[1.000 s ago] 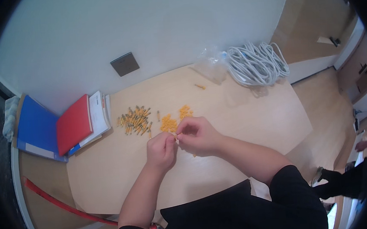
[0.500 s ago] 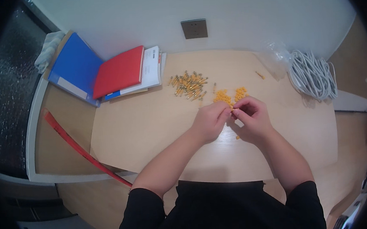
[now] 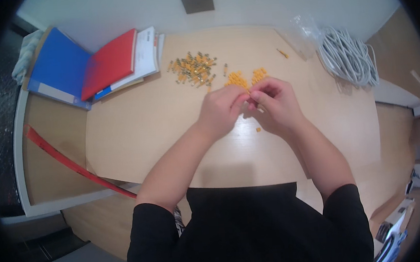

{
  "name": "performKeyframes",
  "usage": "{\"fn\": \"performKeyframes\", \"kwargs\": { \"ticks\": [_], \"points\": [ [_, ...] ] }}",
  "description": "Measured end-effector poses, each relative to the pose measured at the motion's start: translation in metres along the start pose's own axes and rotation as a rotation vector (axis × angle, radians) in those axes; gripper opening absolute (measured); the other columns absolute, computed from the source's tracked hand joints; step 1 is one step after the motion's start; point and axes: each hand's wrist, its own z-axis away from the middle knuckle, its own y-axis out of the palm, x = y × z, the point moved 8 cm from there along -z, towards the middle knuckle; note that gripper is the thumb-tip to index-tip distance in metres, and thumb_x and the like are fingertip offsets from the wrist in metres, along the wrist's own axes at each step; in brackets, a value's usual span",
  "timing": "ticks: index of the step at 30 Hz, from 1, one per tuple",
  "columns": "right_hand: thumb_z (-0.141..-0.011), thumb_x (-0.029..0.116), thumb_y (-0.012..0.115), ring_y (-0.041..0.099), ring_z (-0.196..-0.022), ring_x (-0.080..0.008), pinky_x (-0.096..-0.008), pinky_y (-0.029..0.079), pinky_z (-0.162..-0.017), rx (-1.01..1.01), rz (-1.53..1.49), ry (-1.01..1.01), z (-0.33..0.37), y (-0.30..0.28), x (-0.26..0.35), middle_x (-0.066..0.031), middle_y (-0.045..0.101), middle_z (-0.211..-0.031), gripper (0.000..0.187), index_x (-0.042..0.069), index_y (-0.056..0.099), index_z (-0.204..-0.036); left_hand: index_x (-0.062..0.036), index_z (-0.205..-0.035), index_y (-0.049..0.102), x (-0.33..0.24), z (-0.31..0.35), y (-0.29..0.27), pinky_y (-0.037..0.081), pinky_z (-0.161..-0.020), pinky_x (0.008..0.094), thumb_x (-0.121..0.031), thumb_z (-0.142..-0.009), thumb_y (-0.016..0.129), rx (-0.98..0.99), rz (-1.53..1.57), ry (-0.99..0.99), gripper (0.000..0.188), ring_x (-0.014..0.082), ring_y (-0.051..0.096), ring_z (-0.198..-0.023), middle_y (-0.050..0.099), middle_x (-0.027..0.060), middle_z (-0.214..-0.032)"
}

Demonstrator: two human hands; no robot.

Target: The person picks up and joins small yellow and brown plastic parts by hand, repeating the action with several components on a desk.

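Note:
My left hand and my right hand meet above the middle of the table, fingertips pressed together. Between them they pinch a small yellow piece, mostly covered by the fingers. Just beyond the fingertips lie two small heaps of yellow sleeve-like pieces, a left heap and a right heap. Farther off to the left is a larger pile of yellow-and-metal pieces that look like cable terminals. One loose yellow piece rests on the near side of my hands.
On the pale wooden table a red folder and a blue binder lie at the far left. A grey cable coil and clear plastic bag occupy the far right. A red strip curves past the left edge.
The view has shifted, so the table and everything on it appear higher and slightly left. My hands stay together in the same pinch near the yellow heaps.

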Motion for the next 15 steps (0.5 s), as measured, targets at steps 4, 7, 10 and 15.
{"fn": "performKeyframes", "kwargs": {
  "ticks": [4,7,10,15],
  "points": [
    [-0.098,0.001,0.065,0.065,-0.075,-0.0128,-0.0302,0.058,-0.067,-0.023,-0.026,-0.039,-0.002,-0.002,0.001,-0.0084,0.068,-0.084,0.005,-0.004,0.066,-0.097,0.0001,-0.095,0.067,0.001,-0.001,0.001,0.05,-0.061,0.0372,-0.003,-0.096,0.062,0.022,-0.006,-0.027,0.005,0.0288,0.063,-0.067,0.066,0.0143,-0.081],
    [-0.097,0.001,0.065,0.065,-0.077,-0.0125,-0.0302,0.058,-0.068,-0.041,0.071,-0.109,-0.004,-0.007,0.007,-0.0083,0.068,-0.085,0.004,-0.003,0.065,-0.097,0.0007,-0.096,0.066,0.006,-0.001,0.0,0.05,-0.06,0.0356,-0.002,-0.096,0.063,0.003,-0.036,-0.076,0.004,0.026,0.062,-0.066,0.066,0.0137,-0.081],
    [-0.096,0.0,0.066,0.065,-0.077,-0.0124,-0.0287,0.057,-0.07,-0.036,-0.053,0.027,-0.002,-0.005,0.001,-0.0079,0.068,-0.085,0.004,-0.004,0.066,-0.098,0.0013,-0.097,0.066,0.007,-0.002,0.0,0.05,-0.06,0.0339,-0.003,-0.096,0.064,-0.015,-0.052,-0.038,0.005,0.0238,0.062,-0.065,0.066,0.0133,-0.081],
    [-0.096,-0.001,0.065,0.065,-0.078,-0.013,-0.0283,0.057,-0.071,-0.004,0.109,0.016,-0.006,-0.01,0.001,-0.0072,0.067,-0.086,0.005,-0.004,0.066,-0.1,0.0007,-0.098,0.067,0.014,0.0,0.002,0.05,-0.06,0.0325,-0.004,-0.095,0.067,0.016,-0.072,-0.117,0.006,0.0212,0.063,-0.066,0.066,0.012,-0.082]
  ]
}}
